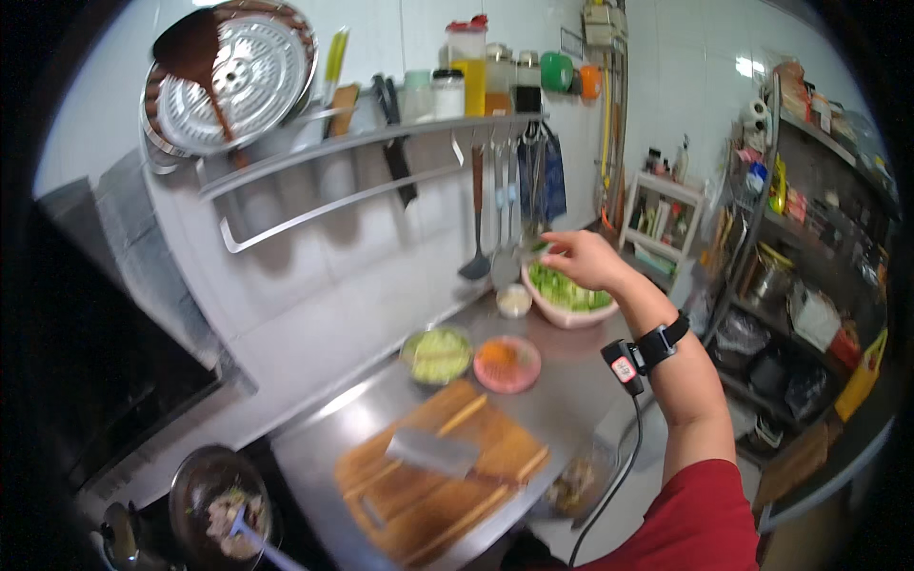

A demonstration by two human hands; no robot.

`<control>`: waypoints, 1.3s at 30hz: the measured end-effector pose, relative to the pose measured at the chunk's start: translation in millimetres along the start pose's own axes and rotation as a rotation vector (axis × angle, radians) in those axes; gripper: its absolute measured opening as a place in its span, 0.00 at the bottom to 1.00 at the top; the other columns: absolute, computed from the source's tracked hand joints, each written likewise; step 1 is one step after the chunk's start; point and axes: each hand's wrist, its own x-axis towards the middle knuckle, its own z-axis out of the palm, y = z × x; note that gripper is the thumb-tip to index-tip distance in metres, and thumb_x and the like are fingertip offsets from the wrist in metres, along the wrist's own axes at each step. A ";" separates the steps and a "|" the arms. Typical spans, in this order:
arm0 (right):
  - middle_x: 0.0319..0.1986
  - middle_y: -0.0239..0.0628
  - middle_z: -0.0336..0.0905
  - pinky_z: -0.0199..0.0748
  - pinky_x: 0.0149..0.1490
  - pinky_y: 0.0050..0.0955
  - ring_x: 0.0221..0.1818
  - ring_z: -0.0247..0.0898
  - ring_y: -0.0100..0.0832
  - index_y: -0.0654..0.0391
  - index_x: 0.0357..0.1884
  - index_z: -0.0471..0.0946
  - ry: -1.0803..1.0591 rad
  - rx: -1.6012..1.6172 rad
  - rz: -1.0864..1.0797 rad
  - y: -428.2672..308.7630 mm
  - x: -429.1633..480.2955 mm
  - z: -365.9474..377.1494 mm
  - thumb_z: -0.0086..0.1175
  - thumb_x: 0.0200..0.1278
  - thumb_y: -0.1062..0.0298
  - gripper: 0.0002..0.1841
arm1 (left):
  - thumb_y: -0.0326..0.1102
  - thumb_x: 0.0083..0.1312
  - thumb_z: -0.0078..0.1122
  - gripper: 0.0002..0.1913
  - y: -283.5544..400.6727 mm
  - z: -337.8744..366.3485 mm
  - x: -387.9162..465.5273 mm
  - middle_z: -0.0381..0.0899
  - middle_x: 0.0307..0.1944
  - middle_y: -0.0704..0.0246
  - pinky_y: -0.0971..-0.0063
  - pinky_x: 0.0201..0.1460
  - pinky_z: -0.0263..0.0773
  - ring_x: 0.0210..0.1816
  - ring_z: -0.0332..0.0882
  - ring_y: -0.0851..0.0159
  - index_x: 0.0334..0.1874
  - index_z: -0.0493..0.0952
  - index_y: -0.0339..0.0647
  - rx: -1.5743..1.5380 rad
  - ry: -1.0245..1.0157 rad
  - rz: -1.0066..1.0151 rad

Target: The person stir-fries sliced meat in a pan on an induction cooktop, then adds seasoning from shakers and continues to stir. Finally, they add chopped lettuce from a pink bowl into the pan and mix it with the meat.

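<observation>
My right hand is raised over a pink bowl of chopped green vegetables, its thumb and fingers extended near the hanging utensils. Whether it holds anything cannot be told. My left hand is out of view. A cleaver lies on a wooden cutting board. Behind the board stand a bowl of pale green shreds and a pink plate with orange pieces. A small white bowl is beside the pink bowl. At lower left, a wok holds pale food and a spatula.
A wall shelf bears jars and an oil container, with a ladle and other utensils hanging below. A crowded metal rack stands right. A cable hangs from a device strapped to my right forearm. A waste bin stands below the counter's edge.
</observation>
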 end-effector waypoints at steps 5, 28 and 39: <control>0.42 0.48 0.77 0.71 0.48 0.34 0.44 0.74 0.43 0.61 0.58 0.66 0.360 0.071 0.165 115.2 142.7 -56.7 0.59 0.50 0.48 0.36 | 0.45 0.61 0.54 0.11 -25.3 133.6 14.8 0.76 0.25 0.70 0.71 0.31 0.71 0.27 0.72 0.65 0.29 0.74 0.46 0.010 0.113 -0.001; 0.54 0.50 0.65 0.63 0.59 0.36 0.57 0.61 0.47 0.62 0.58 0.57 0.707 0.310 0.362 151.4 422.4 -70.1 0.68 0.38 0.60 0.43 | 0.34 0.61 0.54 0.06 -76.3 166.2 -20.8 0.72 0.23 0.69 0.77 0.25 0.69 0.24 0.69 0.67 0.33 0.74 0.40 -0.345 0.704 0.213; 0.49 0.50 0.67 0.65 0.56 0.35 0.52 0.66 0.44 0.66 0.52 0.61 1.066 0.698 -0.226 119.2 353.8 -66.5 0.69 0.35 0.62 0.40 | 0.37 0.60 0.56 0.09 -73.6 132.3 -18.7 0.73 0.20 0.68 0.74 0.22 0.69 0.22 0.71 0.67 0.27 0.73 0.40 -0.323 0.548 0.102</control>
